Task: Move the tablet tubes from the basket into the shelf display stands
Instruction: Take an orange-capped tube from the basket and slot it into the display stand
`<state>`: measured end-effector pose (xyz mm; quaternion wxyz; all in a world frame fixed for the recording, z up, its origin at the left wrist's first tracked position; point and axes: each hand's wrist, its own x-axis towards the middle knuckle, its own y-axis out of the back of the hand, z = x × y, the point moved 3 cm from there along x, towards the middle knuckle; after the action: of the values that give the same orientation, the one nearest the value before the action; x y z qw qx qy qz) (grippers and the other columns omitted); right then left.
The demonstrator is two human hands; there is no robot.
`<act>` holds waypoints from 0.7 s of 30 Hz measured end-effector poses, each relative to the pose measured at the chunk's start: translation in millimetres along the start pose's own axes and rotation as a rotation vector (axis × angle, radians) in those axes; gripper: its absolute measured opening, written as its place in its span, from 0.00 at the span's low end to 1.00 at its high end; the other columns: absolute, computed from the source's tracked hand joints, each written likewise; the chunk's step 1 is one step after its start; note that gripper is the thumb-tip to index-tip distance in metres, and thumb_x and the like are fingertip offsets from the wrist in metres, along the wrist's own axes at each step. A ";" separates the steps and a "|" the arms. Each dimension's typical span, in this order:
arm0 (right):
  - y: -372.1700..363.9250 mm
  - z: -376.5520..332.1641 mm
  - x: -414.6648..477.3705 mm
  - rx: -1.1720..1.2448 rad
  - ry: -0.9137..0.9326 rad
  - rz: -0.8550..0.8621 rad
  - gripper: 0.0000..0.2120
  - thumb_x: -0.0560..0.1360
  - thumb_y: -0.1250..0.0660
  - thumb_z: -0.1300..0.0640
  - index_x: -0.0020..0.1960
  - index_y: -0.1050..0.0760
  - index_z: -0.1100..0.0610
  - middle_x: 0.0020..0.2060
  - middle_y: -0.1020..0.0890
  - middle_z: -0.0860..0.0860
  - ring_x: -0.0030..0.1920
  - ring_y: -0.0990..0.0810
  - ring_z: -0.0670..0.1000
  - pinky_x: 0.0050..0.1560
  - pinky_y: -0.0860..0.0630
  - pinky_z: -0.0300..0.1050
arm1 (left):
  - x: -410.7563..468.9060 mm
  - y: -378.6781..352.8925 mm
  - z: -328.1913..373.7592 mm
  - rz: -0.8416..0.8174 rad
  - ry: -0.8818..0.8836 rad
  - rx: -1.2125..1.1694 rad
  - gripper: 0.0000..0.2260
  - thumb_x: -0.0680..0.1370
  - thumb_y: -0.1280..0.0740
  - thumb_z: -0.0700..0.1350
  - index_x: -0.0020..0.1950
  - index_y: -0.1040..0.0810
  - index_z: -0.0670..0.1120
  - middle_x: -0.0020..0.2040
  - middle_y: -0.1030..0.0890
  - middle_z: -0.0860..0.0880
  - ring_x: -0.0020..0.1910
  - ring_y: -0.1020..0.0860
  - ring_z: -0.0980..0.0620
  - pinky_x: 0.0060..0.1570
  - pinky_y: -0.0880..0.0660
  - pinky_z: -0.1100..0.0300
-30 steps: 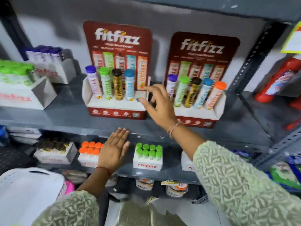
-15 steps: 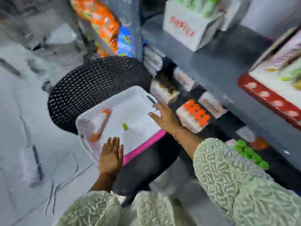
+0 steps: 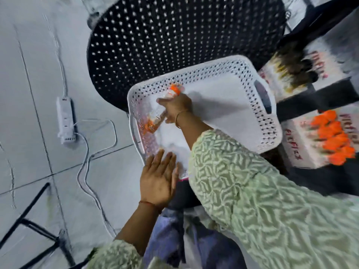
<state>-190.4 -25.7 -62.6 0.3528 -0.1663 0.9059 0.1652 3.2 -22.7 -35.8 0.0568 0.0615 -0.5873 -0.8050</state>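
- One tablet tube [image 3: 162,108] with an orange cap lies along the left wall of the white basket [image 3: 272,131], and the right hand [image 3: 175,108] is on it with the fingers curled around its middle; I cannot tell if the grip is already firm.
- Left hand [image 3: 158,180] is flat and spread wide, holding nothing, with the fingertips over the near corner of the basket.
- To do this step well, I think the right hand should close around the middle of the tube, not the cap, because the body is smooth and round and can roll or slip.
- It seems good to lift the tube straight up first, so it does not catch on the basket wall.
- The left hand can press the rim to keep the light basket from sliding on the black chair [image 3: 174,35].
- The basket is plastic, with rounded corners, many small holes in the walls and a plain flat bottom; I see no other tubes in it.
- The chair seat is also hard plastic with round holes.
- At the right stand cardboard boxes [image 3: 295,152] with more orange caps [image 3: 334,136], blurred, so details are not clear.
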 end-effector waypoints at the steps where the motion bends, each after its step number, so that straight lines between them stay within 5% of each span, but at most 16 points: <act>1: -0.3 -0.9 1.5 0.039 -0.008 0.001 0.16 0.66 0.27 0.57 0.52 0.24 0.61 0.34 0.21 0.60 0.23 0.23 0.56 0.29 0.19 0.56 | 0.2 0.3 0.3 0.008 -0.001 0.001 0.22 0.80 0.52 0.48 0.54 0.20 0.41 0.53 0.17 0.43 0.56 0.21 0.40 0.61 0.35 0.50; 3: 7.4 -1.7 0.5 0.132 -0.018 -0.021 0.13 0.67 0.28 0.61 0.50 0.24 0.62 0.40 0.18 0.63 0.30 0.19 0.58 0.24 0.20 0.53 | 1.2 0.7 0.5 -0.022 0.013 0.012 0.22 0.80 0.52 0.48 0.54 0.20 0.41 0.53 0.17 0.43 0.57 0.21 0.41 0.61 0.35 0.51; 5: 28.7 -1.5 -8.0 0.154 0.025 -0.004 0.06 0.67 0.28 0.60 0.38 0.24 0.60 0.43 0.18 0.64 0.36 0.19 0.60 0.25 0.19 0.49 | 1.1 3.3 1.7 -0.076 0.034 0.015 0.22 0.80 0.53 0.48 0.55 0.21 0.41 0.53 0.17 0.43 0.57 0.21 0.41 0.61 0.36 0.51; 8: 77.7 -2.1 -35.4 0.189 0.106 0.051 0.08 0.67 0.28 0.58 0.37 0.24 0.62 0.38 0.19 0.63 0.33 0.19 0.58 0.35 0.17 0.51 | 2.2 8.1 4.3 -0.154 0.075 0.015 0.21 0.78 0.50 0.48 0.55 0.21 0.41 0.53 0.17 0.42 0.56 0.21 0.40 0.61 0.35 0.51; 14: 210.7 -11.7 -144.0 0.303 0.334 0.253 0.08 0.69 0.30 0.61 0.33 0.26 0.55 0.29 0.22 0.53 0.23 0.22 0.43 0.25 0.24 0.36 | 9.9 26.3 32.4 -0.189 0.147 -0.117 0.30 0.74 0.56 0.53 0.59 0.25 0.35 0.59 0.22 0.34 0.64 0.29 0.34 0.64 0.32 0.40; 18: 296.5 4.1 -223.8 0.335 0.420 0.531 0.06 0.68 0.30 0.61 0.34 0.25 0.55 0.32 0.20 0.56 0.34 0.21 0.53 0.38 0.21 0.50 | 40.2 38.5 130.7 -0.165 -0.102 -0.207 0.27 0.76 0.53 0.50 0.54 0.23 0.32 0.55 0.21 0.31 0.59 0.27 0.29 0.56 0.28 0.35; 21: 353.1 22.8 -283.5 0.353 0.473 0.739 0.09 0.67 0.30 0.60 0.31 0.25 0.53 0.25 0.21 0.46 0.28 0.23 0.47 0.33 0.23 0.43 | 60.6 59.2 229.0 -0.094 -0.410 -0.260 0.29 0.78 0.56 0.53 0.57 0.25 0.33 0.58 0.23 0.32 0.60 0.28 0.29 0.58 0.30 0.36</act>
<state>-127.4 350.5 182.6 0.0772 0.1965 0.9741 0.0809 -93.3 164.4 88.0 -0.0939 -0.0836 -0.4746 -0.8712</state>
